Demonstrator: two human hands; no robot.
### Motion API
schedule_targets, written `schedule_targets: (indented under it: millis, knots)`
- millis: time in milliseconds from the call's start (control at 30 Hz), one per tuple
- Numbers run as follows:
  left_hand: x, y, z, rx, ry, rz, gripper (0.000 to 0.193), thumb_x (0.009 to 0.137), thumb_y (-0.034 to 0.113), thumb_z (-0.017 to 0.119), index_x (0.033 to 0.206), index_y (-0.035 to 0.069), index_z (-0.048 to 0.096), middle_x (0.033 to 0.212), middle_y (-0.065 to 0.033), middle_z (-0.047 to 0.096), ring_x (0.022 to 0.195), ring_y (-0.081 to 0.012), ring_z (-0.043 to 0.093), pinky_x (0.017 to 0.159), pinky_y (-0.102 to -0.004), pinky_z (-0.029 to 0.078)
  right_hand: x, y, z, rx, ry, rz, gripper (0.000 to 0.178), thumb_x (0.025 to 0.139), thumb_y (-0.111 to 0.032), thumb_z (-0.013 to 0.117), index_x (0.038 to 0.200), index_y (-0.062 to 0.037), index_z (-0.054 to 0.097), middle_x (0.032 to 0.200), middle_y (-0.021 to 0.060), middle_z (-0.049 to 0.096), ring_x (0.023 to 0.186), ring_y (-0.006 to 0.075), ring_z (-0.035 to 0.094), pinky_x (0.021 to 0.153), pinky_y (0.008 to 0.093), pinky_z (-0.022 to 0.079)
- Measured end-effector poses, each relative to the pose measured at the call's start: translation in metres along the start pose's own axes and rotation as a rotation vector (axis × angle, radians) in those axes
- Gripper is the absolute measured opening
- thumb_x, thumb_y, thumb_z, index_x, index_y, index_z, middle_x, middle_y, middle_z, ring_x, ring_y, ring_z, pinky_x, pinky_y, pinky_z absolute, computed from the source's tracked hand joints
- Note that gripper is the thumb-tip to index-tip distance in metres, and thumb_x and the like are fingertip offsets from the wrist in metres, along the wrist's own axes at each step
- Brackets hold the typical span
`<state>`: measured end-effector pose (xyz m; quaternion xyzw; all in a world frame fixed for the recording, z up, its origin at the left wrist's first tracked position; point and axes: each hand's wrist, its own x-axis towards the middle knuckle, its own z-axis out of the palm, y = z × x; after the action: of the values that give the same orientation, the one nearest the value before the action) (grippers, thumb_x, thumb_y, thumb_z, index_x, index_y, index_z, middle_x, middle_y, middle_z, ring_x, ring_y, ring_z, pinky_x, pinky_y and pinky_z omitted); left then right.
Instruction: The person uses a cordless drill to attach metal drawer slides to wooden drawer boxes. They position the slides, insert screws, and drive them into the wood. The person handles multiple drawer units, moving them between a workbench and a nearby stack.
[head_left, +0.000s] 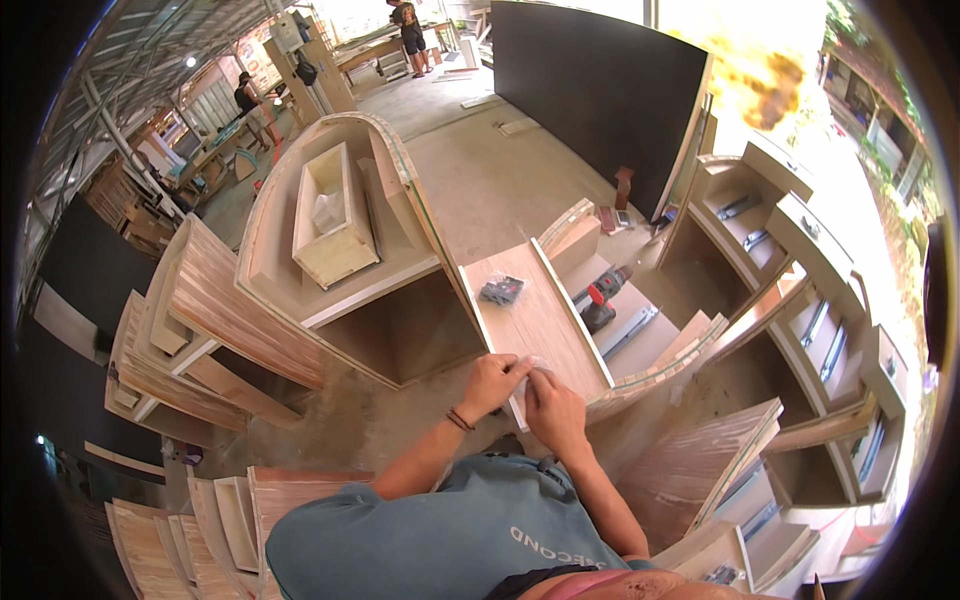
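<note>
Both hands are together over the near end of a shallow wooden drawer (pixel 545 325), which lies across a curved cabinet part. My left hand (pixel 490 387) is closed, fingertips pinching a small clear plastic bag (pixel 539 362). My right hand (pixel 555 408) is closed on the same bag from the other side. The bag's contents are hidden by my fingers. Farther along the drawer lies a clear packet of dark hardware (pixel 502 290). Right of the drawer, a red and black cordless drill (pixel 602 292) rests inside the cabinet part, near metal drawer slides (pixel 632 330).
A curved cabinet (pixel 400 285) holding a box-like drawer (pixel 338 225) stands on my left. More cabinets with slides (pixel 790 330) line the right. A large dark panel (pixel 600 95) stands ahead. Two people (pixel 410 38) are far off. Unfinished curved parts (pixel 700 465) are close beside me.
</note>
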<state>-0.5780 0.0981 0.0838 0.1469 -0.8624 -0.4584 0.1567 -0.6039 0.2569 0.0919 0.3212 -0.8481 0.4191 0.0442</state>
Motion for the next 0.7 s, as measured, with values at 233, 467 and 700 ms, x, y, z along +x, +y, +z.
schedule_targets:
  millis: [233, 467, 700]
  knots:
    - [0.007, 0.007, 0.002, 0.080, -0.220, 0.100, 0.038, 0.104, 0.032, 0.056, 0.087, 0.000, 0.066, 0.078, -0.0228, 0.066, 0.073, -0.0425, 0.065, 0.066, -0.0481, 0.050, 0.021, 0.023, 0.001, -0.138, -0.214, 0.073, 0.012, 0.095, -0.015, 0.060, 0.093, -0.0054, 0.067, 0.089, 0.0176, 0.071, 0.081, 0.0425, 0.068, 0.070, 0.0542, 0.052]
    - [0.012, -0.002, -0.004, 0.032, -0.343, 0.242, 0.033, 0.101, 0.029, 0.055, 0.087, 0.000, 0.064, 0.078, -0.0255, 0.063, 0.077, -0.0466, 0.063, 0.067, -0.0502, 0.049, 0.008, 0.018, 0.015, -0.138, -0.149, 0.163, 0.011, 0.090, -0.007, 0.062, 0.095, -0.0038, 0.071, 0.095, 0.0182, 0.072, 0.081, 0.0391, 0.070, 0.072, 0.0500, 0.055]
    - [0.049, -0.013, -0.006, 0.019, -0.266, 0.218, 0.033, 0.101, 0.027, 0.060, 0.085, -0.001, 0.062, 0.068, -0.0198, 0.057, 0.062, -0.0316, 0.061, 0.059, -0.0436, 0.047, -0.072, 0.028, -0.015, 0.402, 0.550, 0.611, 0.021, 0.096, -0.003, 0.067, 0.115, 0.0017, 0.074, 0.093, 0.0124, 0.077, 0.083, 0.0142, 0.070, 0.076, 0.0320, 0.057]
